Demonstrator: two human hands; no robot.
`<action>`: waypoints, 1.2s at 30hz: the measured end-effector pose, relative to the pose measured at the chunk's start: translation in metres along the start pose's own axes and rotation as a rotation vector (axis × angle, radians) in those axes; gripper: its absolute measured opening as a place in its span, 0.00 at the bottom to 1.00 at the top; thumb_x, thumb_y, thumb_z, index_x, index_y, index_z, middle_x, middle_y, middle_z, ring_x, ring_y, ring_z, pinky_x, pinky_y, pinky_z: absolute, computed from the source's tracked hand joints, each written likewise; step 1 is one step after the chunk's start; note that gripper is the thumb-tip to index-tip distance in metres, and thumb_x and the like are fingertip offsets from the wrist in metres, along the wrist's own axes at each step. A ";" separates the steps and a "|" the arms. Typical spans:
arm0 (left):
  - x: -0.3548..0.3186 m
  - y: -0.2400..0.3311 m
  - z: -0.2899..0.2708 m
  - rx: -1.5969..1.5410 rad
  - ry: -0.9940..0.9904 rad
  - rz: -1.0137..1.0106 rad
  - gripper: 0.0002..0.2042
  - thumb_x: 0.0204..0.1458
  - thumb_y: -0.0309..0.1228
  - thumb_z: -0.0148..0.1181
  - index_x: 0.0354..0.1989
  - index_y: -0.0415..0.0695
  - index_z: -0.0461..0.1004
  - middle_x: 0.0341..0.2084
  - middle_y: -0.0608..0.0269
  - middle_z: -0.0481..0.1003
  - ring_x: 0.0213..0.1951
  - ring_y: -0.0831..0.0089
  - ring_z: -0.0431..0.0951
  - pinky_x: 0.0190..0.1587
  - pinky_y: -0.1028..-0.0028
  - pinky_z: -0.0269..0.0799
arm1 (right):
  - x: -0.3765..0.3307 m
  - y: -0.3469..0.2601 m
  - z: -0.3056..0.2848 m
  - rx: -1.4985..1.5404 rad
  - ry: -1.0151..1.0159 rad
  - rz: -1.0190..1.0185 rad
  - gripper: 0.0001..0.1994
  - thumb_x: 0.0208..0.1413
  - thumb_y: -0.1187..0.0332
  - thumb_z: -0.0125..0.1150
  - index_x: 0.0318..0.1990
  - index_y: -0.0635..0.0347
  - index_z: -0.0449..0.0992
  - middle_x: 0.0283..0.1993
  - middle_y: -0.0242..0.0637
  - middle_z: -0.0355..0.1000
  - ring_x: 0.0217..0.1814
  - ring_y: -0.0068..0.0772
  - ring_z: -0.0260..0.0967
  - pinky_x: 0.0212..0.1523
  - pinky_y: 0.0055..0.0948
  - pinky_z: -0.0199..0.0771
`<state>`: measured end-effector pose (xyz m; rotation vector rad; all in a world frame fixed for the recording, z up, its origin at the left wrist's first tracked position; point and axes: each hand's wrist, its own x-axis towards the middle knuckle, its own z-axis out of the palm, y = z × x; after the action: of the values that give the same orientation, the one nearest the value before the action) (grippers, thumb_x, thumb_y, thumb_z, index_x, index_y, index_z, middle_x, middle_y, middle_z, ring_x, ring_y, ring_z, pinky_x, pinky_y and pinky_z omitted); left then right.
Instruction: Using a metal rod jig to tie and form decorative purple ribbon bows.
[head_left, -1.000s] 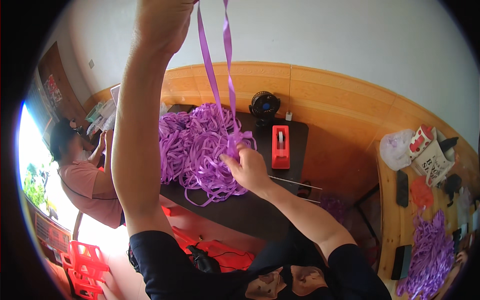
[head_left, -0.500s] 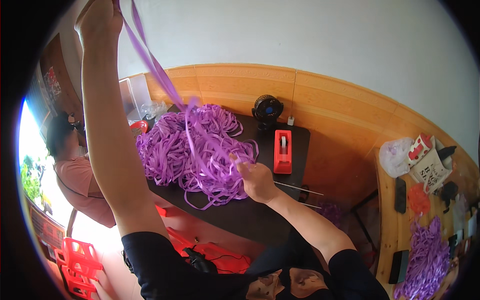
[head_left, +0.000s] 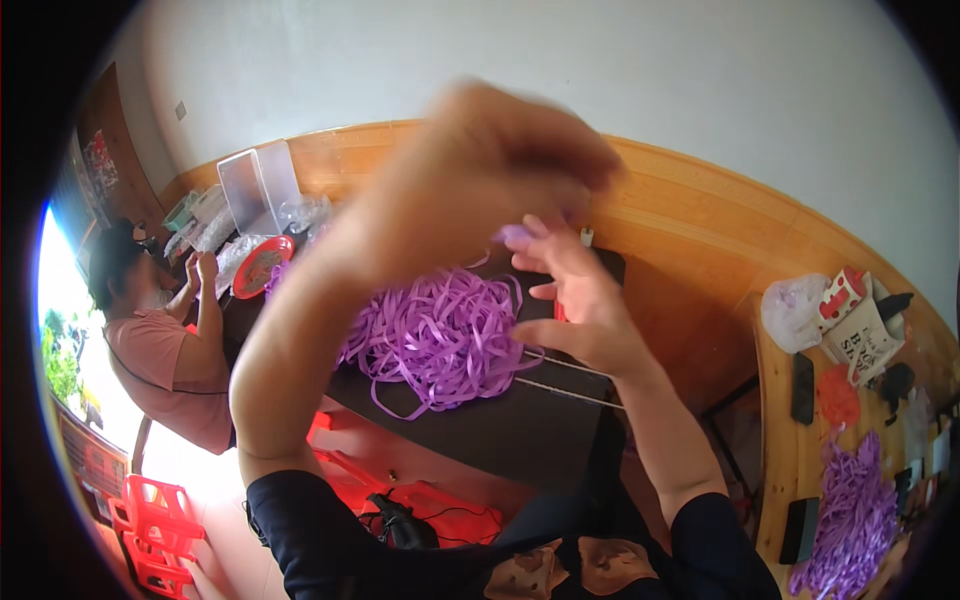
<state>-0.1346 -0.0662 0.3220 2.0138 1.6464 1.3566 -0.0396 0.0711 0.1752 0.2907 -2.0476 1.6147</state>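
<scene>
A big tangled heap of purple ribbon (head_left: 440,345) lies on the dark table (head_left: 470,440). Above its far right side is my left hand (head_left: 530,150), smeared by motion, so its grip is unclear. Just below it my right hand (head_left: 580,300) is spread, thumb well apart from the other fingers. A short bit of purple ribbon (head_left: 514,235) shows by the right fingertips; whether either hand grips it is hidden. Two thin pale rods (head_left: 575,390) stick out past the table's right side, beneath my right wrist.
At the left a co-worker in a pink top (head_left: 165,370) holds both hands up, near a red plate (head_left: 262,265) and a clear plastic box (head_left: 262,190). On the wooden side table (head_left: 775,430) sit more purple ribbon (head_left: 850,520) and a plastic bag (head_left: 793,312). Red stools (head_left: 160,530) stand lower left.
My left hand has swept from high at the upper left, where it held up a ribbon, down and right over the table. My right hand has risen rightward and spread its fingers.
</scene>
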 end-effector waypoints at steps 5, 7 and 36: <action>-0.010 0.006 0.065 -0.150 -0.226 0.228 0.16 0.47 0.11 0.51 0.45 0.37 0.75 0.33 0.58 0.75 0.37 0.69 0.76 0.39 0.76 0.73 | -0.064 -0.043 -0.023 0.144 0.200 -0.184 0.12 0.49 0.83 0.58 0.43 0.71 0.74 0.38 0.40 0.74 0.36 0.25 0.72 0.35 0.21 0.70; -0.013 -0.001 0.073 -0.133 -0.201 0.226 0.17 0.47 0.12 0.51 0.46 0.37 0.74 0.34 0.58 0.74 0.38 0.70 0.76 0.38 0.77 0.73 | -0.094 -0.056 -0.040 -0.046 0.223 -0.097 0.08 0.49 0.84 0.57 0.38 0.71 0.75 0.26 0.40 0.73 0.25 0.25 0.71 0.26 0.20 0.69; -0.116 -0.101 0.327 -1.132 0.010 -0.837 0.14 0.56 0.21 0.53 0.51 0.32 0.70 0.30 0.55 0.78 0.27 0.72 0.79 0.31 0.80 0.73 | -0.267 0.053 -0.094 -0.804 0.471 -0.143 0.13 0.38 0.83 0.60 0.35 0.61 0.77 0.31 0.34 0.74 0.31 0.33 0.70 0.33 0.29 0.60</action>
<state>0.0472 -0.0077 0.0149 0.5763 1.0378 1.3964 0.1863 0.1366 0.0087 -0.2113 -2.0405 0.5960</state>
